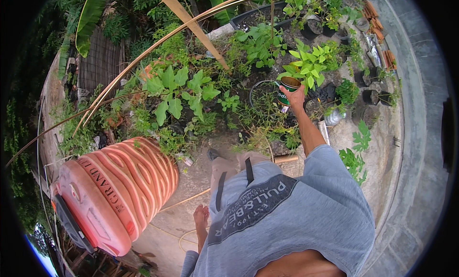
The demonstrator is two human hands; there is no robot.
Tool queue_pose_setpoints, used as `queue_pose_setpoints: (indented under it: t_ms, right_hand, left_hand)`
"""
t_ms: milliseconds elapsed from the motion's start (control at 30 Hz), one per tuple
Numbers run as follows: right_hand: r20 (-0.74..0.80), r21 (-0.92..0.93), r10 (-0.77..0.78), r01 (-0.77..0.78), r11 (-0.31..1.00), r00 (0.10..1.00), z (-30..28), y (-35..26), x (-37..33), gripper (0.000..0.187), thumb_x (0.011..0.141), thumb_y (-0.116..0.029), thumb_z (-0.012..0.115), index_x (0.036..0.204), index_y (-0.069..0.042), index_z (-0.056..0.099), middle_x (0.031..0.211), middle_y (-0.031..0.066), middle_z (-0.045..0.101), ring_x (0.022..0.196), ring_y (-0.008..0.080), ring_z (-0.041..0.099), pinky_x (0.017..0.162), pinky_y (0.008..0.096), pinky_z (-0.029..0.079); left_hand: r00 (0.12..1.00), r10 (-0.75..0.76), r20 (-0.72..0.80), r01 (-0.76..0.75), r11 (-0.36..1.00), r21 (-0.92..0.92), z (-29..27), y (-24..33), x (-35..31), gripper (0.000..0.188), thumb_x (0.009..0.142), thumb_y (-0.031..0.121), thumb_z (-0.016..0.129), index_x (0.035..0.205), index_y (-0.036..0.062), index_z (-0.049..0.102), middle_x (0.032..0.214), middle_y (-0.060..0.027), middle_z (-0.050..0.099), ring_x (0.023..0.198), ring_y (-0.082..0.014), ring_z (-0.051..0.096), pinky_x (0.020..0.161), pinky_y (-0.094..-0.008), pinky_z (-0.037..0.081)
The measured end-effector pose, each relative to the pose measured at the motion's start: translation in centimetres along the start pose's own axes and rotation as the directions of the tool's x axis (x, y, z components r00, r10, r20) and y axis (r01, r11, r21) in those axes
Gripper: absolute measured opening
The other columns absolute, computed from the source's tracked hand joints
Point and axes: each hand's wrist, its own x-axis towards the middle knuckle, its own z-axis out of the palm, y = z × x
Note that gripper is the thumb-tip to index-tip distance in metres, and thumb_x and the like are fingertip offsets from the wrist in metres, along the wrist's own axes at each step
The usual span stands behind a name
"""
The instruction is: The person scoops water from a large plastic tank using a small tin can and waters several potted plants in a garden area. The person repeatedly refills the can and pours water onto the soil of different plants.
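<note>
Right hand: our right hand (296, 96) reaches forward over the plant bed, arm stretched out, its fingers wrapped around the near right side of a green can (282, 99).
Grip on the can: closed around the wall, just below the rim; we cannot see every finger.
Green can: it is in our right hand, at the upper right of the bed, its round mouth turned up toward us and showing a brown inside; we cannot tell whether its base touches the growth below.
Left hand: our left hand (201, 216) hangs low beside our body, fingers partly curled; we cannot tell whether it holds anything.
Beside the can: a bright green leafy plant (313, 64) grows just beyond and to the right of it.
Broad-leaved plant: a larger broad-leaved plant (178, 88) spreads left of the can, well apart from it.
Dry stalks: long bent dry stalks (158, 47) arch across the upper left of our view, crossing a flat plank (193, 27).
Ridged tank: a reddish-orange tank (138, 181) lies at our left, near our left hand but apart from it.
Right edge: we see orange tiles (389, 59) beside the grey paving (420, 86).
Clothing: we wear a grey shirt (330, 195).
</note>
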Motion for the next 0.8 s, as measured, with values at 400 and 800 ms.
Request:
queue_pose_setpoints:
  t_ms: [400, 800]
  right_hand:
    - [0.224, -0.344, 0.293, -0.206, 0.916, 0.929, -1.7, 1.6, -3.3, 0.118, 0.060, -0.061, 0.086, 0.144, -0.004, 0.025, 0.140, 0.0352, 0.038, 0.118, 0.0479, 0.054, 0.095, 0.0516, 0.051]
    - [-0.033, 0.034, -0.045, 0.046, 0.998, 0.998, -2.1, -5.4, 5.1, 0.112, 0.058, -0.059, 0.088, 0.134, 0.002, 0.033, 0.125, 0.0303, 0.053, 0.115, 0.0432, 0.057, 0.094, 0.0502, 0.050]
  left_hand:
    - [1.000, 0.009, -0.019, -0.009, 1.000, 0.012, 0.9, 0.0, -1.1, 0.039, 0.096, 0.031, 0.060, 0.127, 0.0070, 0.055, 0.096, -0.0079, 0.065, 0.084, -0.0152, 0.061, 0.073, -0.0295, 0.052]
    - [1.000, 0.029, 0.003, -0.029, 1.000, 0.000, 0.0, -0.6, -0.4, 0.036, 0.095, 0.031, 0.063, 0.123, 0.0093, 0.057, 0.094, -0.0065, 0.066, 0.080, -0.0129, 0.061, 0.068, -0.0272, 0.052]
